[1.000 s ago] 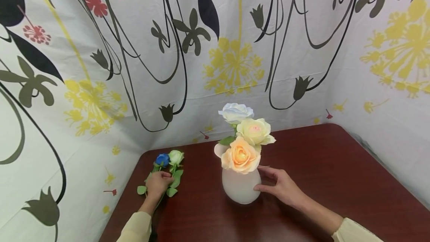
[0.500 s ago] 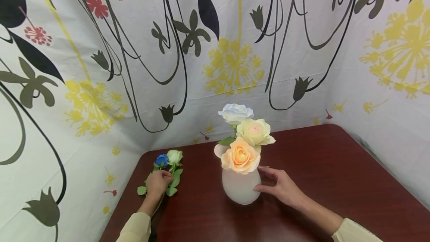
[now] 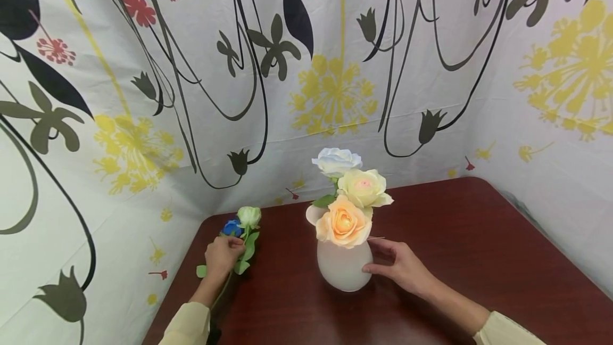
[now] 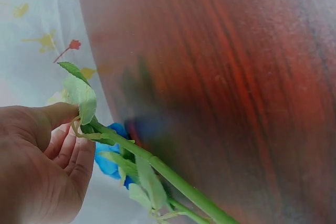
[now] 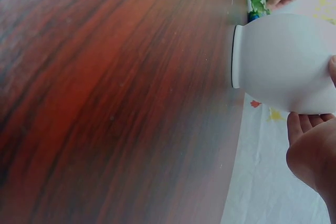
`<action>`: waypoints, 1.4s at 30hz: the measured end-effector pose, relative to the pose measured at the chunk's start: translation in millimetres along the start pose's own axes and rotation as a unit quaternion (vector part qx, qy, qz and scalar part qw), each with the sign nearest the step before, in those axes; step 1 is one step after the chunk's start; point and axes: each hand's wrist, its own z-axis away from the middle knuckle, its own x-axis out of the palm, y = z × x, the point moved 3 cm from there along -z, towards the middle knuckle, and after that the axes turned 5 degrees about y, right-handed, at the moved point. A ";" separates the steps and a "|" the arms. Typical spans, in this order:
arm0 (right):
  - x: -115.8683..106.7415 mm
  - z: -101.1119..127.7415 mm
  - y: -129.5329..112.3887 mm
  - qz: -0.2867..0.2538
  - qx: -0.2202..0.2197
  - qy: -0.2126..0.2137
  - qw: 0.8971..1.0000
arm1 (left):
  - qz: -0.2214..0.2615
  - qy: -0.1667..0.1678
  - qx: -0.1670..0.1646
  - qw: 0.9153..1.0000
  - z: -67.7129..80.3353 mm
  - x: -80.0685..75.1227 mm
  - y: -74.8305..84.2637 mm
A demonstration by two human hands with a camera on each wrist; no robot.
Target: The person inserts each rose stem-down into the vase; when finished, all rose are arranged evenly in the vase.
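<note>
At the table's left, my left hand [image 3: 221,255] pinches the stem of a pale green-white rose [image 3: 249,216] between thumb and fingers. Its green stem [image 4: 173,178] slants away over the table in the left wrist view, a leaf close to the thumb tip. A blue rose [image 3: 232,228] lies just beside it, partly hidden by the hand. My right hand [image 3: 404,269] holds the side of a round white vase [image 3: 342,270], thumb in front and fingers farther back. Standing in the vase are a peach rose [image 3: 345,222], a cream rose [image 3: 365,187] and a pale blue-white rose [image 3: 337,161].
The dark red wooden table [image 3: 445,222] has its back edge close to a white cloth backdrop [image 3: 297,95] printed with flowers, which also runs along the left and right sides. Another pale petal [image 3: 314,214] shows at the vase's left rim.
My left hand has moved slightly up and away, and the green-white rose has risen with it, apart from the blue one. My right hand and the vase have stayed put.
</note>
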 end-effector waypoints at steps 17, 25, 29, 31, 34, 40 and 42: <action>-0.8 -0.1 0.1 0.011 0.000 0.002 1.000 | 0.023 0.012 0.028 0.999 -7.9 -30.4 30.1; -0.6 0.3 -0.8 0.015 -0.002 0.004 1.000 | 0.047 0.017 0.049 0.998 -7.9 -48.1 53.0; 0.0 1.3 -0.4 0.020 -0.001 0.005 1.000 | 0.071 0.015 0.047 0.996 -5.6 -59.4 65.8; 0.4 1.5 -0.1 0.021 -0.003 0.004 1.000 | 0.091 0.016 0.040 0.995 -5.3 -65.6 72.7; 0.7 0.8 -0.2 0.015 -0.009 0.003 1.000 | 0.140 0.009 0.021 0.990 -6.1 -74.5 82.9; 0.5 -0.2 -0.3 -0.004 -0.012 -0.001 1.000 | 0.279 -0.013 -0.041 0.959 -9.3 -85.6 100.1; 0.5 -0.4 -0.1 -0.006 -0.011 -0.001 1.000 | 0.341 -0.016 -0.057 0.938 -10.3 -88.2 106.3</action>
